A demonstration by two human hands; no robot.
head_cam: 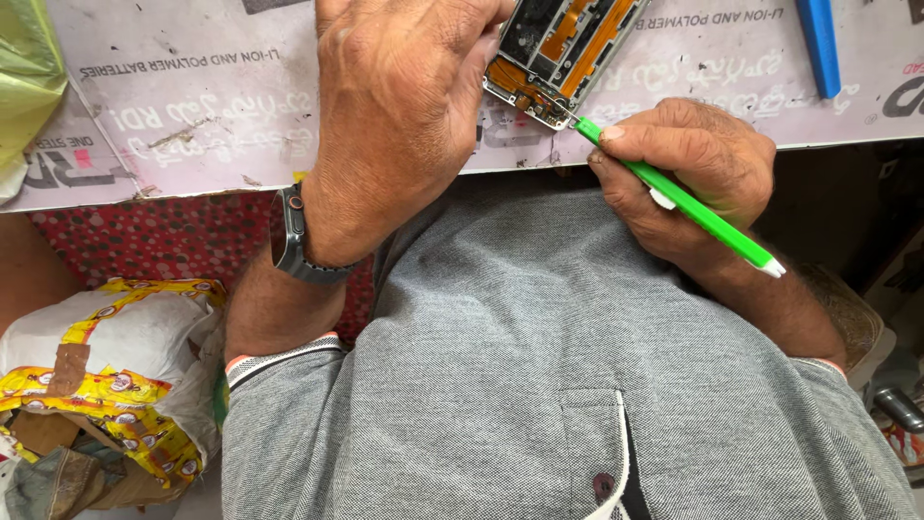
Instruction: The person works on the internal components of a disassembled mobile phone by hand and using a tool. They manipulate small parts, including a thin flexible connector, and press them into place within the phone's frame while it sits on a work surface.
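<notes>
My left hand (399, 116) grips an opened phone (558, 53) by its side, holding it above the worktop; orange flex cables and bare metal show inside it. My right hand (688, 178) holds a green screwdriver (683, 197) like a pen, and its thin metal tip touches the phone's lower corner. A dark watch (294, 236) sits on my left wrist. My grey shirt (539, 385) fills the lower middle of the view.
A pale printed mat (192, 106) covers the worktop. A blue tool (820, 43) lies at the top right. A green plastic bag (24, 67) sits at the far left. A white and yellow sack (111, 376) rests below the worktop at left.
</notes>
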